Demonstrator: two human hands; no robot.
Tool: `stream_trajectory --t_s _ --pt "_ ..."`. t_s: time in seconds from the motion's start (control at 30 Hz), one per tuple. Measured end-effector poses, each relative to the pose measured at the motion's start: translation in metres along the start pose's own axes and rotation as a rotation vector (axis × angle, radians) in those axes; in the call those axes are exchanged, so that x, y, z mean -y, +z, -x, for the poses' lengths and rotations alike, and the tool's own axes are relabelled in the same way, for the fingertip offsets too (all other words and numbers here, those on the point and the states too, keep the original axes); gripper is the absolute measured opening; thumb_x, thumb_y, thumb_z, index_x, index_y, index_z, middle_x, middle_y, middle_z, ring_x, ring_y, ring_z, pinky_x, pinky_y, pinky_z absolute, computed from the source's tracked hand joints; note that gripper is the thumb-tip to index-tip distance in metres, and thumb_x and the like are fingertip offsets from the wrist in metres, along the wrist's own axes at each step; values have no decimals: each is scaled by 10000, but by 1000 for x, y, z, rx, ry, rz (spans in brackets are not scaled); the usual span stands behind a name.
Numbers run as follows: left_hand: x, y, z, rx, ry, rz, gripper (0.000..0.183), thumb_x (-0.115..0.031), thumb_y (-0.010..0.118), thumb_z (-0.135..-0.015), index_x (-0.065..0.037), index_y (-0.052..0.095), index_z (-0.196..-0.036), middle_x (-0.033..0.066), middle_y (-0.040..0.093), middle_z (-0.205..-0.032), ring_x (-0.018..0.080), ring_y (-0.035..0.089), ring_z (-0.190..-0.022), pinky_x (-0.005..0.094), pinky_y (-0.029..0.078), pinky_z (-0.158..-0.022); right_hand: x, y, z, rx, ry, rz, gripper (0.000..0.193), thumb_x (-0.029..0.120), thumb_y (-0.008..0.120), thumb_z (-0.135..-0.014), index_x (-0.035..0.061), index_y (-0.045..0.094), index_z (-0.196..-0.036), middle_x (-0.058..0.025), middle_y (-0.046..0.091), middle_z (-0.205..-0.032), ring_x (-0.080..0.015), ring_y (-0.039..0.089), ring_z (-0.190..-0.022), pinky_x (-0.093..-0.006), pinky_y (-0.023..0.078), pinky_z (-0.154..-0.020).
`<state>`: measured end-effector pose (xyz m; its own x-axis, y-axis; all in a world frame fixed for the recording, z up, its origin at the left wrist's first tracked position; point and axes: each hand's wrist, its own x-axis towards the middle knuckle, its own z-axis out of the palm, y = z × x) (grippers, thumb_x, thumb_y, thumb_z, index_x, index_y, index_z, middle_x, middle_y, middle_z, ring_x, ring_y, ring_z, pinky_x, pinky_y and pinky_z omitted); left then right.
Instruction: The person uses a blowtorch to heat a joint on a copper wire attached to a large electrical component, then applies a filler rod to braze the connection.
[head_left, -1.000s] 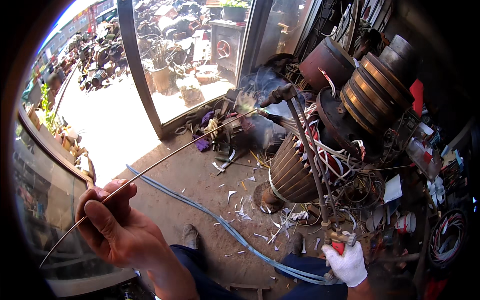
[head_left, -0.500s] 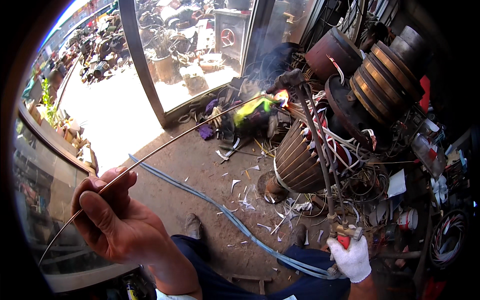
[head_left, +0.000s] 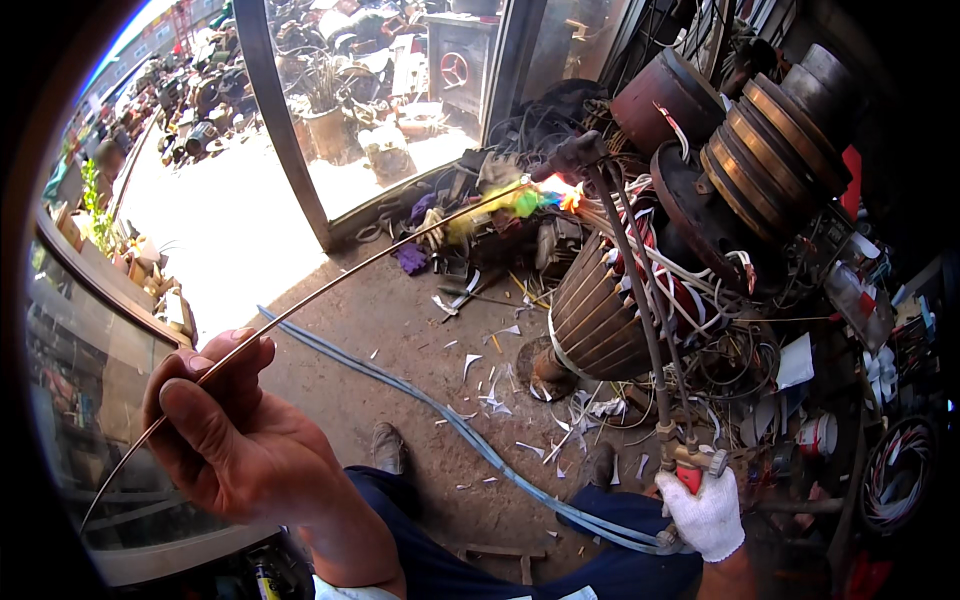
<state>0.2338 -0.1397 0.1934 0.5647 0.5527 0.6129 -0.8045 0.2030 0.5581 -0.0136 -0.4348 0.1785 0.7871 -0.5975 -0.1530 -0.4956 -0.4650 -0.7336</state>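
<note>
My bare left hand [head_left: 240, 440] pinches a long thin metal rod [head_left: 390, 247] between thumb and fingers. The rod slants up and right, its far end meeting the flame [head_left: 548, 197] by the torch head. My right hand [head_left: 706, 516], in a white knit glove, grips the handle of a gas torch [head_left: 632, 270] with long twin tubes. Green, yellow and orange fire burns at the torch tip, against the wire ends of a wound motor rotor [head_left: 597, 318]. White and red leads come off the rotor toward copper-coloured slip rings [head_left: 770, 150]. The exact contact point is lost in glare.
Twin blue hoses [head_left: 440, 405] run across the floor to the torch. White scraps [head_left: 490, 400] litter the ground. Glass doors [head_left: 390, 100] stand ahead, with heaped scrap beyond. Tangled wire and parts crowd the right side; a white bucket [head_left: 818, 437] sits there. A purple glove [head_left: 411, 258] lies near the doorway.
The green-yellow flame has become shorter, with a brighter orange glow near the torch tip. The smoke looks thinner. Both hands hold almost the same places.
</note>
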Motion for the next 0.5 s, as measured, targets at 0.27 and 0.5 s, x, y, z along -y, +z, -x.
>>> stream_trajectory --t_s 0.27,0.5 --pt "3 8 3 29 14 7 268 -169 605 -1012 7 638 -1212 186 721 -1040 271 738 -835 329 643 -736 -1 0 1 -16 -11 -4 283 178 762 -817 -47 686 -971 -176 686 -806 -334 675 -769 -401 535 -780" --pt "3 6 3 47 13 16 251 -167 605 -1012 9 660 -1182 187 726 -1025 279 741 -843 336 645 -745 3 -2 0 8 34 -42 283 159 762 -820 -49 679 -992 -148 677 -767 -263 667 -690 -362 537 -710"
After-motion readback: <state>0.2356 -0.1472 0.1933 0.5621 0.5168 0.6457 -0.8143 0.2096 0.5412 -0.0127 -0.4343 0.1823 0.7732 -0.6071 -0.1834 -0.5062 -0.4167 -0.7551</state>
